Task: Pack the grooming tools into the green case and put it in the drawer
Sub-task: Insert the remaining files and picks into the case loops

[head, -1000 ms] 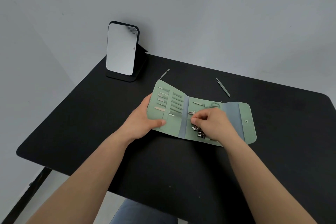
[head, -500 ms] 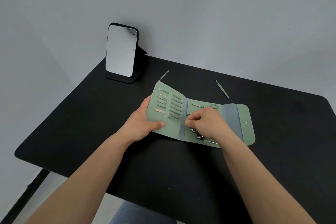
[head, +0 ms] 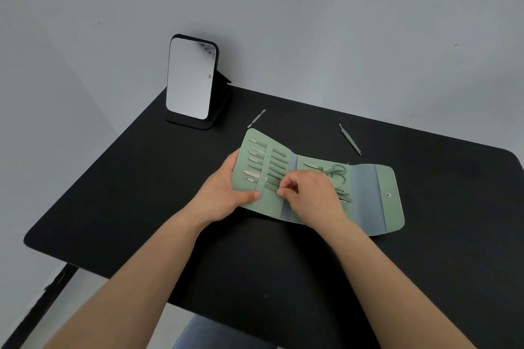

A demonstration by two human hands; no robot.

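Single head cam, looks fwd/down, close over black table (head: 141, 207); wall behind.

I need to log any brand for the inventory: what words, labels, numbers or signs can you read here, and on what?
None can be read.
Green case: no print shows; its snap is too small to tell any marking.
Tools in the case and the two loose tools: no legible marks.
Mirror: no label, only a small reddish spot.

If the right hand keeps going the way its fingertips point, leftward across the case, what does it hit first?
Probably the left hand's thumb, which presses the near edge of the green case just left of the right hand. Its fingertips already sit at the tool loops, so depth is uncertain.
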